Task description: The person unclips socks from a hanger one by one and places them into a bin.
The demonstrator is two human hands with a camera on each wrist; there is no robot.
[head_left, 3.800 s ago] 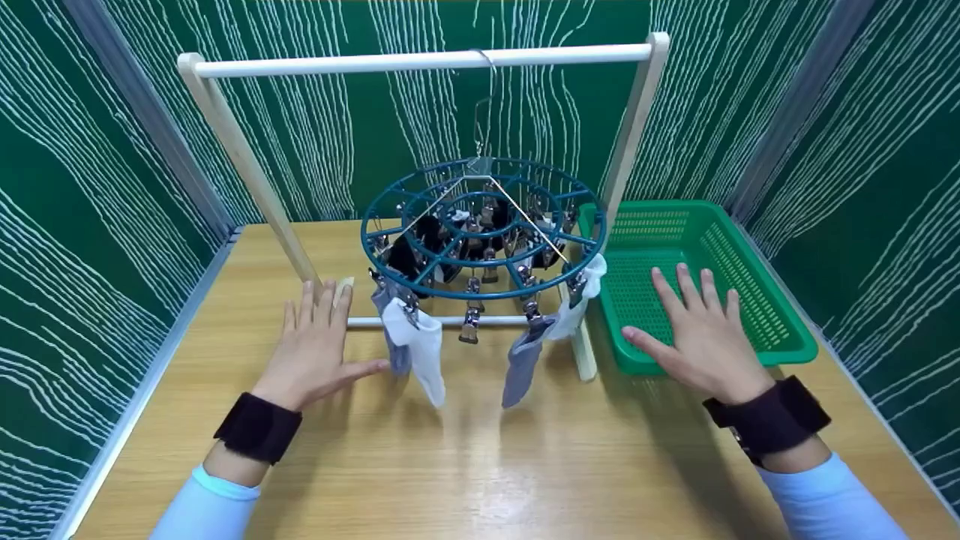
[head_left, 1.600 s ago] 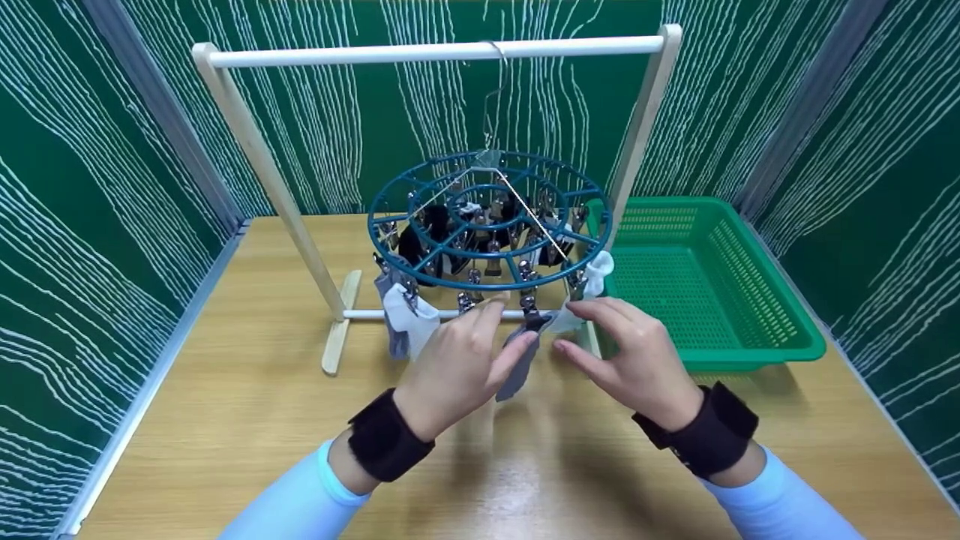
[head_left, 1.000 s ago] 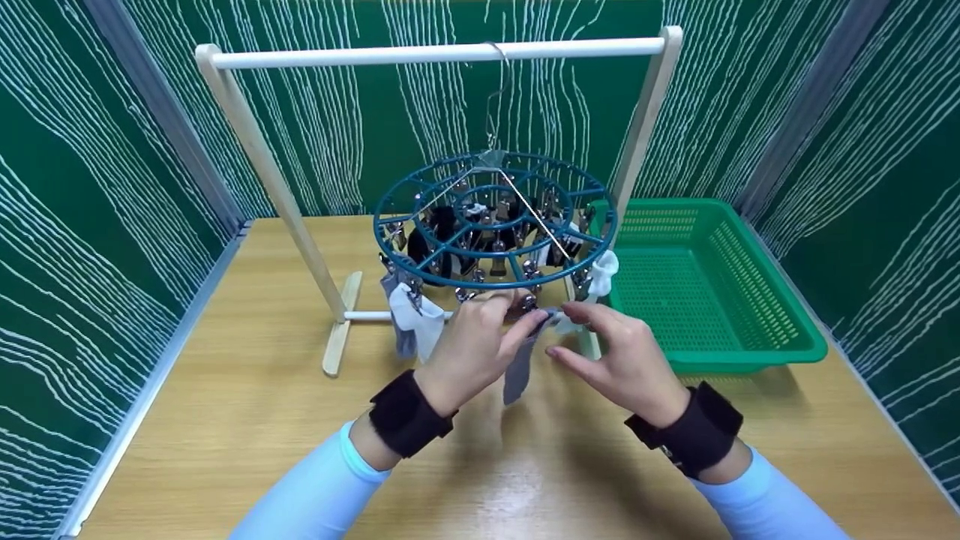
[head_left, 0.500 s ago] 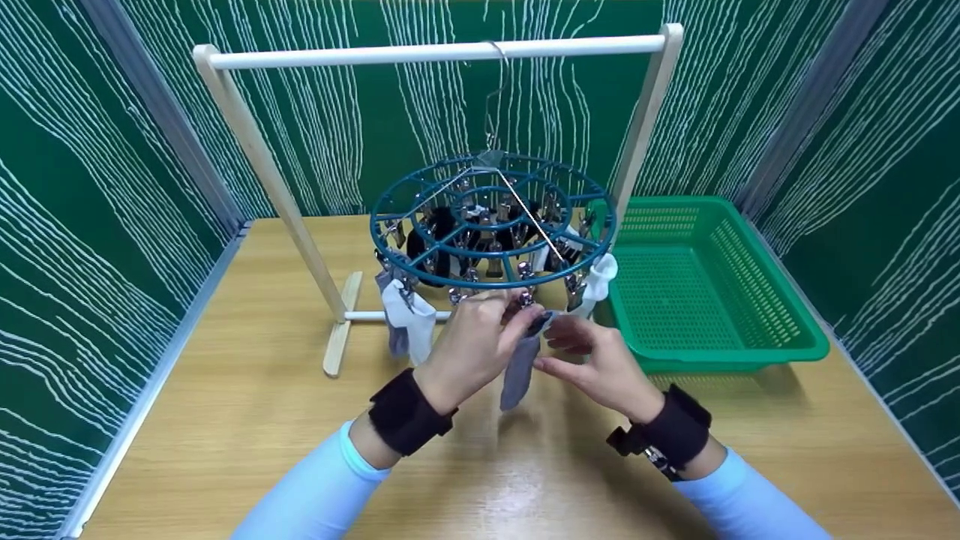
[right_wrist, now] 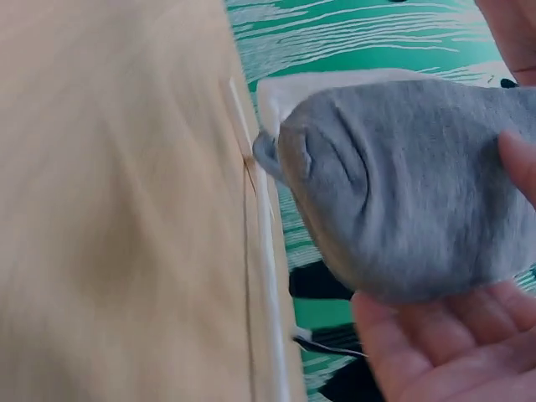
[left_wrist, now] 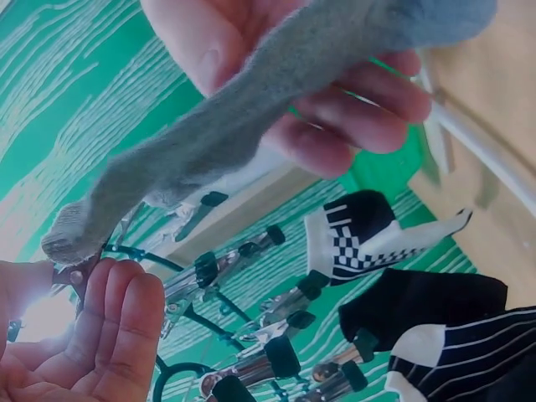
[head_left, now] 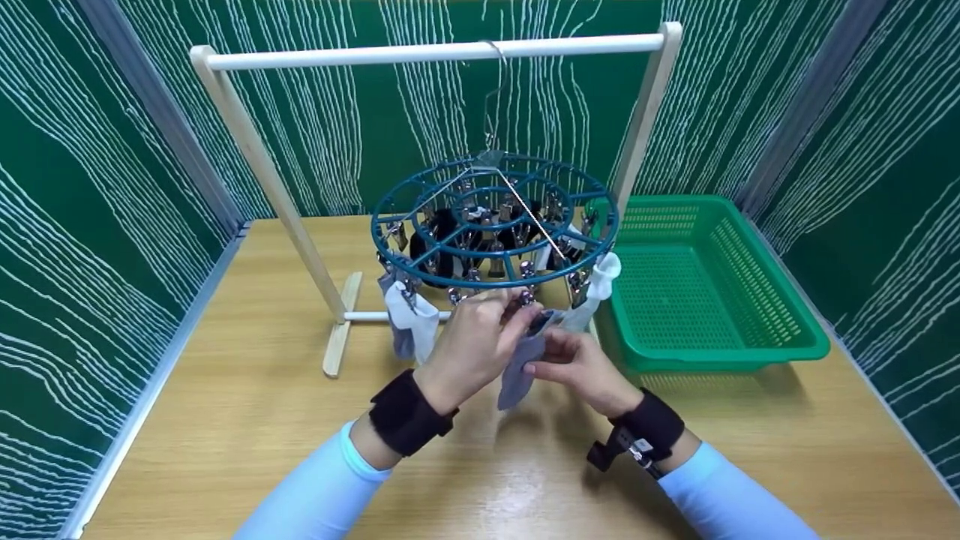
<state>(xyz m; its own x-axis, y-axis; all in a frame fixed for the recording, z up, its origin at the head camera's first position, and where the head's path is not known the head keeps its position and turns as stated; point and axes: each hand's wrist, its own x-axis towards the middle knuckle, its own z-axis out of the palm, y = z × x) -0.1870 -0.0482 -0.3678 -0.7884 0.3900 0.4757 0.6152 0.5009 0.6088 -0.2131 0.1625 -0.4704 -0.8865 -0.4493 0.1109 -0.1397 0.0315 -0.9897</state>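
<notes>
My left hand [head_left: 466,339] pinches a metal clip [head_left: 527,298] on the front of a round blue-green clip hanger [head_left: 487,284]. From that clip hangs a grey sock [head_left: 519,373], its cuff at the clip and its toe downward. Lower down, my right hand [head_left: 585,373] holds the sock, thumb on the near side and fingers behind. In the left wrist view, the clip [left_wrist: 71,275] is between my left thumb and fingers, at the cuff. The right wrist view shows the sock's toe [right_wrist: 394,193] above my right fingers [right_wrist: 444,335].
The hanger hooks over a white rod [head_left: 337,57] of a wooden rack. White socks [head_left: 414,319] hang at its left and right, with another grey one behind the left. Black and patterned socks [left_wrist: 360,234] hang farther in. A green basket [head_left: 720,358] stands at right.
Both hands, first spread apart above the table, have come together at the hanger's front. My left hand took hold of the clip; my right hand moved left and took hold of the grey sock.
</notes>
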